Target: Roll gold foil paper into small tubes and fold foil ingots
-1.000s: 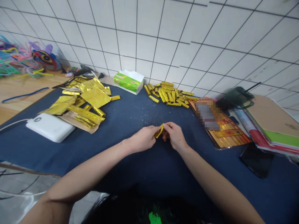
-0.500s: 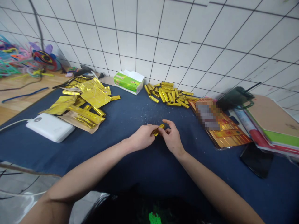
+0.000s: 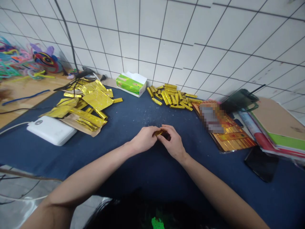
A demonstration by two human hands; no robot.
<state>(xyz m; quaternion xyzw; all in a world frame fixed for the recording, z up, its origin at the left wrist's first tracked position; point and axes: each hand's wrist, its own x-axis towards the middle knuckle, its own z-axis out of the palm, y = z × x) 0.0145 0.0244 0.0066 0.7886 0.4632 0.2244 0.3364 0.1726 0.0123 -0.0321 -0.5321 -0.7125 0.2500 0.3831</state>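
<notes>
A small folded piece of gold foil paper [image 3: 159, 132] is held between my two hands, just above the dark blue tabletop [image 3: 143, 165]. My left hand [image 3: 145, 139] grips its left end, thumb and fingers closed. The fingers of my right hand [image 3: 172, 141] curl over its right end, with the thumb pressed below. Fingers cover most of the foil piece. Behind the hands, near the wall, lies a pile of gold foil paper rolls [image 3: 172, 97]. Flat gold foil sheets [image 3: 97, 98] are heaped to the left.
A green tissue box [image 3: 131, 84] stands by the tiled wall. A white power bank [image 3: 51, 129] with a cable lies left. On the right are an orange-gold packet [image 3: 233, 138], a dark mug [image 3: 240, 100], a black phone [image 3: 262, 163] and stacked books [image 3: 278, 121].
My right fingers have come down and closed over the foil piece, which is now more covered. The black cable at the left has swung to the right.
</notes>
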